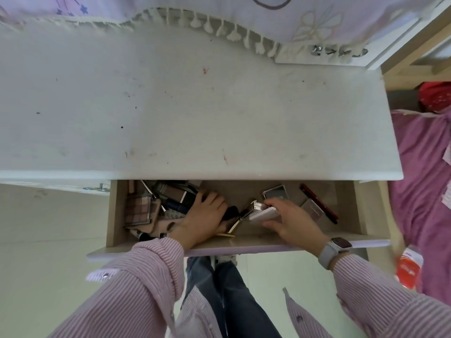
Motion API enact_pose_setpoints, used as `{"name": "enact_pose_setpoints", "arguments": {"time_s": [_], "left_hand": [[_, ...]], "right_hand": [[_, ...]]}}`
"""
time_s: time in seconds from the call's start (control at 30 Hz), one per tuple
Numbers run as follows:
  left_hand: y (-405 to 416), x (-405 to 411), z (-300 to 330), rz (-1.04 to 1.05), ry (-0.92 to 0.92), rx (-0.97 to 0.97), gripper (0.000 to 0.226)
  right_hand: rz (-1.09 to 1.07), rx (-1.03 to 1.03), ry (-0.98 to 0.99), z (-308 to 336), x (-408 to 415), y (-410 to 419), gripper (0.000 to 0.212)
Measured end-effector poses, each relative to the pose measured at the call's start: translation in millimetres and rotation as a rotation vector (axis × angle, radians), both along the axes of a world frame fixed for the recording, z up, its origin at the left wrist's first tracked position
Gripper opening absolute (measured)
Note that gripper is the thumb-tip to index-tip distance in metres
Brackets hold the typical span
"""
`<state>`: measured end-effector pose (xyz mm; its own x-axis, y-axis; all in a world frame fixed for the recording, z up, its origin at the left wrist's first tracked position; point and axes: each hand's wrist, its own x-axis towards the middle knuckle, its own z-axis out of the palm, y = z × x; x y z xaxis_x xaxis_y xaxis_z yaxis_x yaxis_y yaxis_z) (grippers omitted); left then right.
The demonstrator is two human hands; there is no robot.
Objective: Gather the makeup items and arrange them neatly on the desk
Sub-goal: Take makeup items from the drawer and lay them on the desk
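both hands are working inside the open drawer (114,215) under the white desk (195,113). the left hand (207,215) is lying over the heap of makeup at the drawer's left side, fingers curling down onto a dark item (230,213) beneath the palm; whether it is really gripping it, i cannot tell. the right hand (290,220) is grasping a pale flat case (264,214), fingertips on top, thumb underneath. a gold lipstick tube (235,226) is lying between the two hands, just beside the case. an eyeshadow palette (138,208) is sitting at the far left of the drawer, a grey compact (275,192) is resting beyond the right hand, and a red pencil (319,203) is lying slantwise toward the right wall. a watch (335,247) is showing on the right wrist above the striped sleeve (380,289).
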<state>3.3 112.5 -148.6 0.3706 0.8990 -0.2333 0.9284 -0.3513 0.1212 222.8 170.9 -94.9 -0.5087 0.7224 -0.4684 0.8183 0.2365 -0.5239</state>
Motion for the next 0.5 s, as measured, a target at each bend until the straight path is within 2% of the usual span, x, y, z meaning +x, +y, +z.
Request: {"name": "enact_pose_setpoints", "arguments": {"time_s": [0.1, 0.23, 0.3, 0.4, 0.5], "left_hand": [[-9.1, -11.8, 14.6, 0.038, -0.144, 0.001, 0.032], [-18.4, -17.0, 41.7, 0.278, -0.416, -0.055, 0.033], [-22.4, -19.0, 61.7, 0.444, -0.578, -0.049, 0.033], [-22.5, -28.0, 90.1, 0.765, -0.788, -0.036, 0.020], [-11.9, -48.1, 113.5, 1.023, -1.013, 0.027, 0.014]], "right_hand": [[-0.021, -0.046, 0.051, 14.1, -2.3, 6.5, 0.028], [-0.047, -0.106, 0.137, 40.2, -9.1, 15.8, 0.031], [-0.120, -0.158, 0.199, 53.8, -13.9, 21.1, 0.033], [-0.243, -0.254, 0.372, 72.8, -31.6, 33.3, 0.034], [-0.345, -0.259, 0.474, 86.5, -63.9, 48.1, 0.029]]}}
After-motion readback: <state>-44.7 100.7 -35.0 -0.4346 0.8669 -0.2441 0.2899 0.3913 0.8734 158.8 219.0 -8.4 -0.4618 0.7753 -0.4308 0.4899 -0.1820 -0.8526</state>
